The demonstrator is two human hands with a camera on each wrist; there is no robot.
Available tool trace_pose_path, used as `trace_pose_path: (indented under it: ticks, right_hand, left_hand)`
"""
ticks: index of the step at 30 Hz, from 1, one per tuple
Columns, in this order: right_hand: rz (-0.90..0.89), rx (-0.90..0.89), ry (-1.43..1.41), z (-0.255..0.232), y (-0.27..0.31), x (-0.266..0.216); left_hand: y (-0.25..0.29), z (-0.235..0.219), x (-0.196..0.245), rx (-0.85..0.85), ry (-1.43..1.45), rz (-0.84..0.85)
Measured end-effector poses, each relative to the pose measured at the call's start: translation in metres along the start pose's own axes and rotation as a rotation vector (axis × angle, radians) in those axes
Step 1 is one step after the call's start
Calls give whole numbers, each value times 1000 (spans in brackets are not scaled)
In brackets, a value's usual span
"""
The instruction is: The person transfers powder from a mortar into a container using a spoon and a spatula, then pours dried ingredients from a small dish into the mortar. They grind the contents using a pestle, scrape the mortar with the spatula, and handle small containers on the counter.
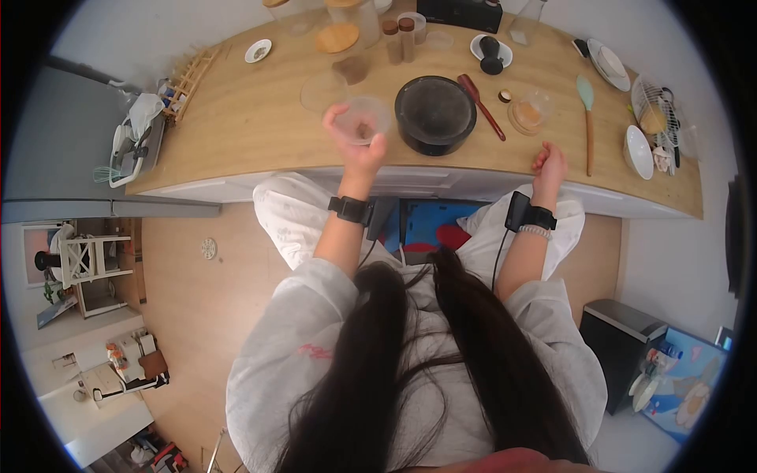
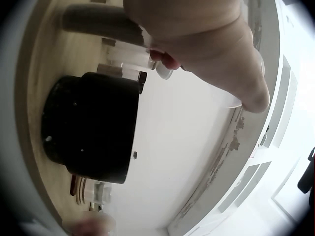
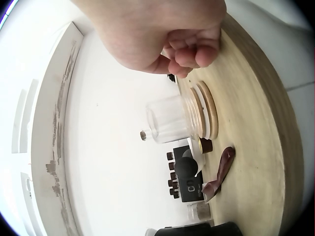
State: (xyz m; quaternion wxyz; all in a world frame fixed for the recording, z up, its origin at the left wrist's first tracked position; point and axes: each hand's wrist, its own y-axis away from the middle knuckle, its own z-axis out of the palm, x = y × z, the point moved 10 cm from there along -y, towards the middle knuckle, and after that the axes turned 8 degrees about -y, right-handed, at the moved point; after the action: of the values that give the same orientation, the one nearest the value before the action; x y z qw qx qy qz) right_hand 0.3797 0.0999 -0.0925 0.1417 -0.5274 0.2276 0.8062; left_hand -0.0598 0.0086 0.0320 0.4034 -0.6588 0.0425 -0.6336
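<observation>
The left hand [image 1: 359, 150] grips a translucent plastic cup [image 1: 372, 114] with a little brown matter inside, held over the counter left of a black pot [image 1: 435, 115]. In the left wrist view the left hand [image 2: 202, 44] is close above the pot [image 2: 93, 128]. The right hand [image 1: 550, 165] rests at the counter's front edge with its fingers curled in and nothing visible in them; the right wrist view shows the same right hand [image 3: 167, 39] beside a clear jar [image 3: 170, 118] with a wooden base.
Right of the pot lie a dark red spatula [image 1: 482, 109] and a green-headed spatula [image 1: 588, 118]. A white bowl [image 1: 638, 152] and a dish rack stand at the right end. Spice jars [image 1: 399, 41] and a black box [image 1: 460, 13] line the back. A wooden rack [image 1: 189, 83] is at the left.
</observation>
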Motion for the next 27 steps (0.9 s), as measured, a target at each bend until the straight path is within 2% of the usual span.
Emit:
trace_pose_path:
  ticks: [2, 7, 8, 10, 13, 17, 19, 20, 22, 23, 25, 27]
  right_hand:
    - [10, 2, -17, -2, 0, 1]
    - [18, 3, -33, 3, -1, 1]
    - [8, 2, -24, 2, -3, 1]
    - [11, 7, -3, -5, -1, 4]
    - [19, -19, -44, 2, 1, 2]
    - [17, -10, -32, 3, -3, 0]
    - [37, -8, -43, -3, 0, 4]
    - [38, 4, -23, -2, 1, 4]
    - [38, 11, -1, -1, 1, 4]
    - [40, 11, 3, -1, 2, 4]
    - [39, 12, 2, -2, 2, 3]
    - [24, 4, -23, -4, -1, 2]
  left_hand:
    - [0, -1, 11, 17, 64, 12]
    - [0, 3, 17, -81, -180, 93]
    - [-4, 7, 21, -86, -175, 98]
    - [-1, 2, 45, -28, -63, 215]
    - [0, 7, 31, -116, -161, 155]
    - [-5, 8, 11, -113, -189, 76]
    - [2, 2, 12, -56, 25, 14]
    - [2, 1, 13, -54, 22, 11]
    - [3, 10, 28, -144, -92, 142]
    - [5, 11, 25, -143, -92, 141]
    - [3, 6, 16, -38, -161, 83]
    - [-1, 8, 18, -38, -89, 79]
